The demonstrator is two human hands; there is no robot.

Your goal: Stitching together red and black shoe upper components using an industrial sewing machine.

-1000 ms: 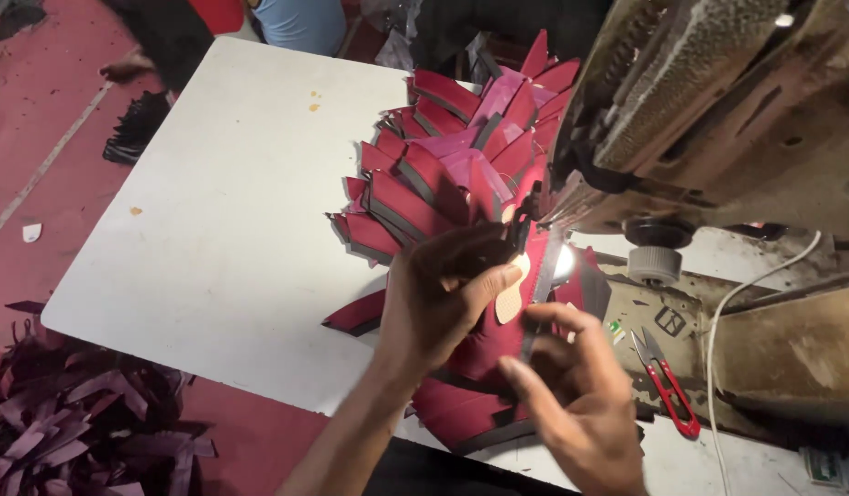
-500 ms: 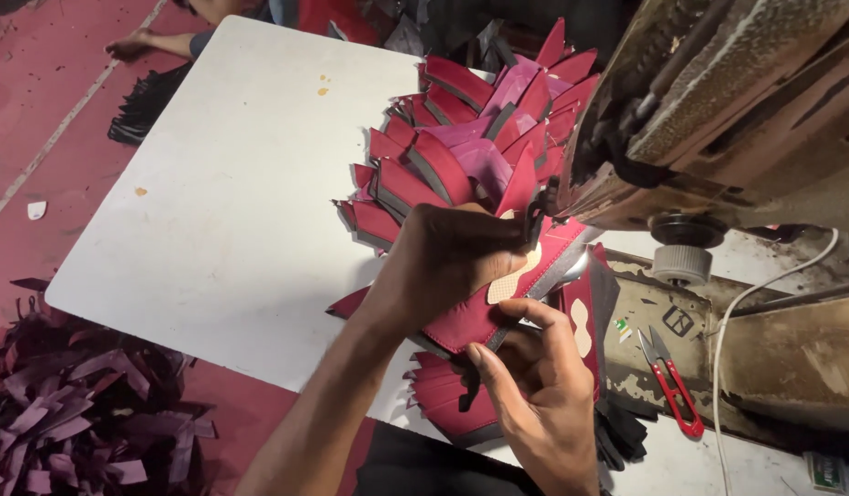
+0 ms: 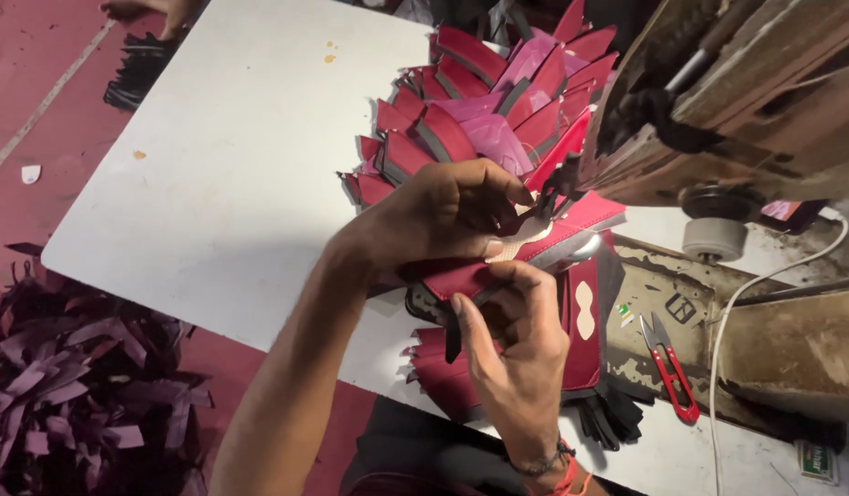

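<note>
My left hand (image 3: 443, 216) presses down on a dark red leather piece (image 3: 585, 216) at the foot of an old sewing machine (image 3: 736, 101). My right hand (image 3: 511, 344) pinches the near edge of the same red piece from below, together with a thin black strip (image 3: 453, 338). Behind the hands, a chain of stitched red and pink pieces (image 3: 484, 115) fans out over the white table (image 3: 231, 165). A flat stack of red pieces (image 3: 585, 331) lies under my right hand.
Red-handled thread snips (image 3: 668, 367) lie on the worn machine bed to the right, beside a white cable (image 3: 746, 303). A heap of dark purple scraps (image 3: 66, 386) covers the red floor at the left. Another person's hand (image 3: 149, 11) shows at the top left.
Both hands have moved up toward the machine's foot with the red piece. My right hand has closed on its near edge.
</note>
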